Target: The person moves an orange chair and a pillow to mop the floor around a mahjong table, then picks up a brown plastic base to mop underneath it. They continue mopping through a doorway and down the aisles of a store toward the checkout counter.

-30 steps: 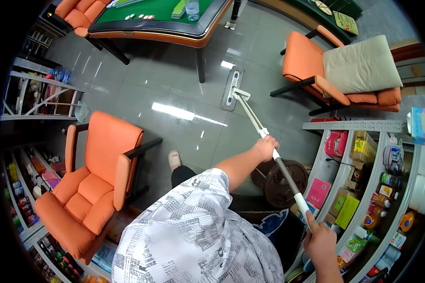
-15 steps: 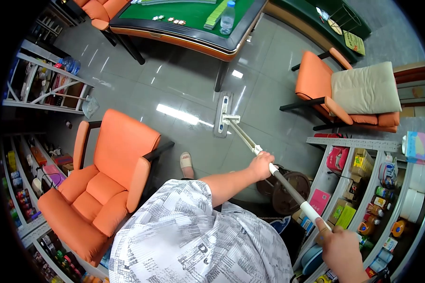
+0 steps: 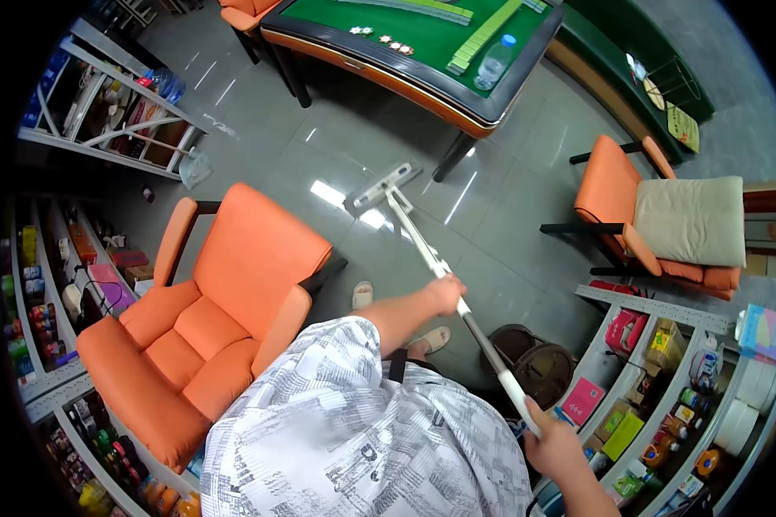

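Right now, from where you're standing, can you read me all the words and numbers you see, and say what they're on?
None that I can read for sure.
Pink pack on the shelf: pale marks, too small.
Yellow sheet at the back: dark marks, too blurry.
Shirt: printed patterns, no clear word.
Shelf bottles: labels too tiny.

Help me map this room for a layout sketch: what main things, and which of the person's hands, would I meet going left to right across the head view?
Empty orange armchair, mop head, left hand, blue-capped water bottle, right hand, beige cushion, pink-and-blue pack.
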A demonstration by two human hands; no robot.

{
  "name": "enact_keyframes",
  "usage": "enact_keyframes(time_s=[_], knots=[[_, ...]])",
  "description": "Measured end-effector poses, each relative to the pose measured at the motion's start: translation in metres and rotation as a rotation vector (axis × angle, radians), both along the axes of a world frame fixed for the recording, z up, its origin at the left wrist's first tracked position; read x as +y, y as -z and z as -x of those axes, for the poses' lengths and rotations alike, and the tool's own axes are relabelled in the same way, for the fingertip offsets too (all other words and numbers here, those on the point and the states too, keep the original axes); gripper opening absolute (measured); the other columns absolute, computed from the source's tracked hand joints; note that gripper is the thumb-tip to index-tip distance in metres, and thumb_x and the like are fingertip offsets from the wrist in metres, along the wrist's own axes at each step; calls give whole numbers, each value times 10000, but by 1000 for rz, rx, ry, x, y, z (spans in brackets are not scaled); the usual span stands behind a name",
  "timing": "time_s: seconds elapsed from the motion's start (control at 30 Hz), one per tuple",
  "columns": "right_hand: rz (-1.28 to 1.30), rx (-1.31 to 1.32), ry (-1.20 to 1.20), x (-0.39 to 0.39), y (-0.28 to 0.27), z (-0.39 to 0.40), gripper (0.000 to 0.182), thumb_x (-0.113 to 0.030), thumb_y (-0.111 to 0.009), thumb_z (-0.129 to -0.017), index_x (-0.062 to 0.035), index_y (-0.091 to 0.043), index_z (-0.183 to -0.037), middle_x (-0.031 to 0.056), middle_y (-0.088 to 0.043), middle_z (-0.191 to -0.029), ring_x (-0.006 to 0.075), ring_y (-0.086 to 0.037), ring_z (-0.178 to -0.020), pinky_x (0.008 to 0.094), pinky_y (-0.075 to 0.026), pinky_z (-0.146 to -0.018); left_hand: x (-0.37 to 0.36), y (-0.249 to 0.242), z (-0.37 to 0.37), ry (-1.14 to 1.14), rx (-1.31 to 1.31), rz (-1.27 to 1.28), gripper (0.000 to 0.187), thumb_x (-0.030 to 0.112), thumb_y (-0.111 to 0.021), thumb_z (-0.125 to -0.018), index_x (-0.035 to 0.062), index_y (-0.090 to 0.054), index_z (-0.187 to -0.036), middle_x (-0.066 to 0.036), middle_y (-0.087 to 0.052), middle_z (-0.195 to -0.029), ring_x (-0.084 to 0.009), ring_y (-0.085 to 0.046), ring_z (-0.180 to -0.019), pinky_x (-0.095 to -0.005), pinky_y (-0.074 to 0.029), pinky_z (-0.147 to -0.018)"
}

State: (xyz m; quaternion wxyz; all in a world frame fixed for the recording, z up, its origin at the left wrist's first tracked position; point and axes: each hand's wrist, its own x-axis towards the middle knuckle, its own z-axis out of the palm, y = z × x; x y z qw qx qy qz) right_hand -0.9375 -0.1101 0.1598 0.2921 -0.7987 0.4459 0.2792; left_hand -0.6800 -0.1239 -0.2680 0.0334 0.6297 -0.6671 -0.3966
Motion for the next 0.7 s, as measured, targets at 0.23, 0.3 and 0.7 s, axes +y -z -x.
enact_keyframes(time_s=[0.23,0.3,0.7], knots=[[21,-75,-71,-35,123,-134,664,-119,-700,-918,-128,-518,-1557,268,-710,-894,452,-704,-843,526,-573,-776,-1,-16,-121,-433,-171,-140,681,227,-735,-873,98,-507,-1501,-208,-273,-1710,-459,-259,-1573,-512,-345,-1254],[47,-64,-166,-21,133,-142,669,-159,-691,-943,-130,-489,-1580,264,-710,-907,440,-709,-854,519,-576,-775,5,-16,-133,-481,-129,-135,698,222,-730,-876,105,-484,-1518,-220,-203,-1736,-484,-201,-1591,-516,-323,-1268],[-134,-59,256,61,-6,-74,595,-173,-676,-1019,-73,-491,-1576,204,-743,-1248,307,-758,-971,408,-576,-891,62,-116,-35,-175,261,-182,618,185,-714,-890,81,-521,-1469,-335,-182,-1697,-699,-97,-1515,-640,-227,-1280]])
